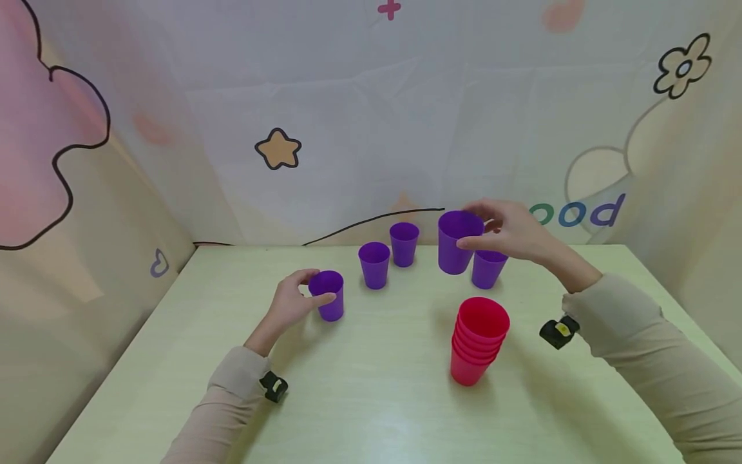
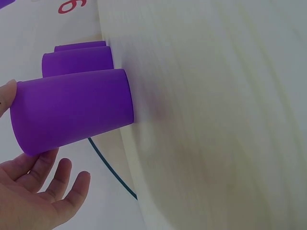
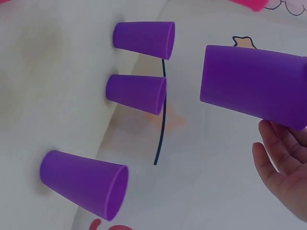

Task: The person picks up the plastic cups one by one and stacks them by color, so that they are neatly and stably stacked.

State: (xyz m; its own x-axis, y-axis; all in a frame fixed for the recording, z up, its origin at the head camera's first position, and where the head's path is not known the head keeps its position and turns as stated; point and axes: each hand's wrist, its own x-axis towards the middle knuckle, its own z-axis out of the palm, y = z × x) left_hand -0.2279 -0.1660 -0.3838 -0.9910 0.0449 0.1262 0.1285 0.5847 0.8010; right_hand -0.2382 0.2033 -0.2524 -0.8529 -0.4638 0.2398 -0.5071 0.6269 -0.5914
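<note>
My left hand grips a purple cup by its rim, thumb on the near side and fingers behind. That cup is upright, its base at or very near the tabletop. My right hand holds another purple cup upright in the air, above and behind a stack of nested red cups. In the right wrist view the raised cup is well off the table, with fingers beneath its side.
Three more purple cups stand upright towards the back: one left of centre, one near the wall and one partly hidden below my right hand. A printed cloth hangs behind the pale table.
</note>
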